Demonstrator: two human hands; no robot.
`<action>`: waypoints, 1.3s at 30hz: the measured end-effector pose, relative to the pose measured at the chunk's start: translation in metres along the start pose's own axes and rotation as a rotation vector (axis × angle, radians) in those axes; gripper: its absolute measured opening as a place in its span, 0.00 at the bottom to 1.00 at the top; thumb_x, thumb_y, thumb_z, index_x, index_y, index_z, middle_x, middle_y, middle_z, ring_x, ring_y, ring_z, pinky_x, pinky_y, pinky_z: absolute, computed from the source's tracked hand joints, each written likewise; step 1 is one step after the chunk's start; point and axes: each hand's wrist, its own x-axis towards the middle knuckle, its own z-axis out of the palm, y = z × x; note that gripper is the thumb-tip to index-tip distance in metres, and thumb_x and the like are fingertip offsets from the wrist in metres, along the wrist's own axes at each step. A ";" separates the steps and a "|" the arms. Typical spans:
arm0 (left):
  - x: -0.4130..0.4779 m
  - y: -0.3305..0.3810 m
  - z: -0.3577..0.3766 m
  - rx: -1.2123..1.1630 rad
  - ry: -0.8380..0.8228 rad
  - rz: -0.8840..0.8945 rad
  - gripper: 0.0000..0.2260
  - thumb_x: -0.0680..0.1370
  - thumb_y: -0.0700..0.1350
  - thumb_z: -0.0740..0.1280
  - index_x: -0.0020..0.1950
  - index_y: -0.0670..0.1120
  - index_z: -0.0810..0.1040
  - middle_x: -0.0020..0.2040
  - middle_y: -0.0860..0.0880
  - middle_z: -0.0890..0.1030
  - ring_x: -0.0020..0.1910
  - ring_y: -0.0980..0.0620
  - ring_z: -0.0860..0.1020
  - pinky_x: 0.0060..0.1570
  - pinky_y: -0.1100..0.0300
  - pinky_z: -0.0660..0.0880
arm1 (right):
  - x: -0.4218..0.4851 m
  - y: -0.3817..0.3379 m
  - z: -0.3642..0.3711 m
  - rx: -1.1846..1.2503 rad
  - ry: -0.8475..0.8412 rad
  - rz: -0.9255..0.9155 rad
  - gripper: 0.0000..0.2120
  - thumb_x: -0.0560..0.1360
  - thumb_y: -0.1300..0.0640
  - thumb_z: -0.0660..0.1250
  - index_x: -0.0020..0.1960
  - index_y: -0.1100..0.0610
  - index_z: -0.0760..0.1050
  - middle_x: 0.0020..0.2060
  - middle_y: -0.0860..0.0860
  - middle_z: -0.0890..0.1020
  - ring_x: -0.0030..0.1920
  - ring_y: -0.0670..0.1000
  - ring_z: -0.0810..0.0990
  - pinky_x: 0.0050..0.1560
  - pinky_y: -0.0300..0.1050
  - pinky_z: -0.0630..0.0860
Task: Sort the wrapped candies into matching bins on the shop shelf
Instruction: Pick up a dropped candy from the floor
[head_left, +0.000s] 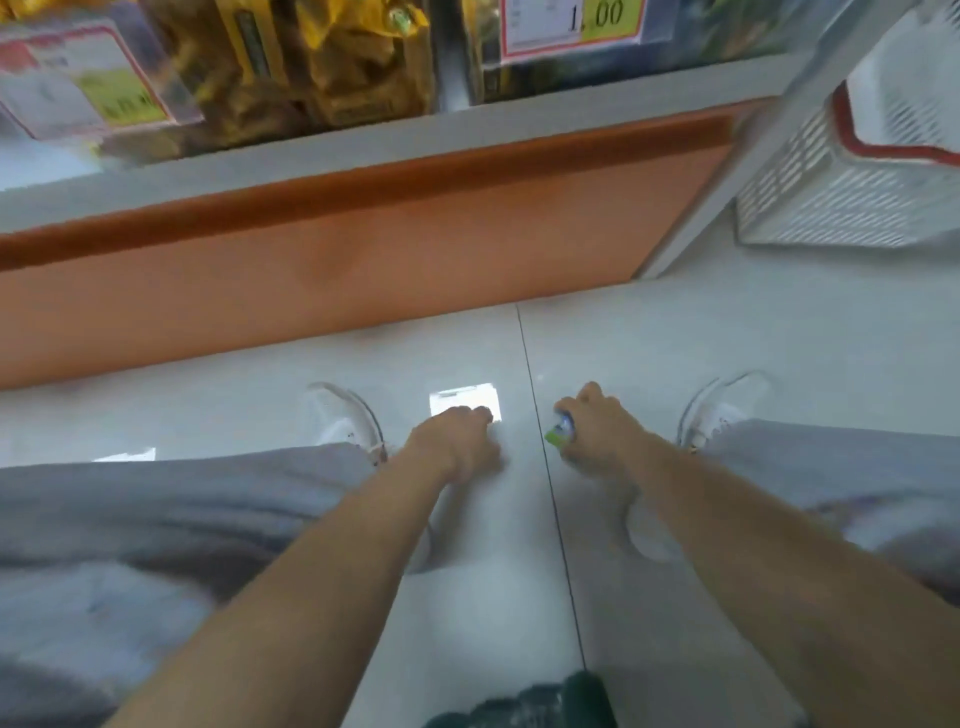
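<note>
I look down at the tiled floor between my two feet. My right hand (597, 428) is closed around a small wrapped candy (560, 432) with a green, blue and white wrapper that pokes out on its left side. My left hand (457, 439) hangs low over the floor with its fingers curled; the blur hides whether anything is inside it. Above, the shop shelf (363, 150) carries yellow-wrapped packets (322, 67) behind clear bin fronts with price labels.
An orange kick panel (337, 270) runs under the shelf. A white slatted basket (857, 171) with a red-edged item in it stands at the right on the floor. My white shoes (345, 421) and grey trouser legs flank the hands. A bright light reflection (465, 399) lies on the tile.
</note>
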 end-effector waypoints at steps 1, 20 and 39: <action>0.002 0.002 0.002 -0.012 0.003 -0.001 0.21 0.82 0.53 0.58 0.73 0.47 0.68 0.70 0.44 0.73 0.68 0.43 0.71 0.66 0.50 0.69 | 0.003 0.000 0.010 -0.022 -0.004 0.011 0.14 0.78 0.51 0.65 0.61 0.53 0.70 0.60 0.57 0.70 0.55 0.61 0.76 0.54 0.52 0.75; -0.110 0.057 -0.166 -0.660 0.280 0.298 0.04 0.78 0.44 0.72 0.45 0.47 0.79 0.39 0.49 0.86 0.34 0.56 0.80 0.35 0.62 0.71 | -0.115 -0.076 -0.235 0.248 0.163 -0.370 0.10 0.80 0.57 0.67 0.40 0.53 0.77 0.33 0.49 0.82 0.32 0.44 0.79 0.34 0.38 0.72; -0.184 0.128 -0.307 -0.113 1.233 0.401 0.16 0.75 0.62 0.67 0.61 0.58 0.78 0.51 0.59 0.83 0.51 0.56 0.80 0.48 0.54 0.78 | -0.184 -0.083 -0.390 0.540 0.806 -0.667 0.09 0.80 0.63 0.66 0.52 0.51 0.80 0.41 0.46 0.86 0.41 0.47 0.84 0.45 0.48 0.81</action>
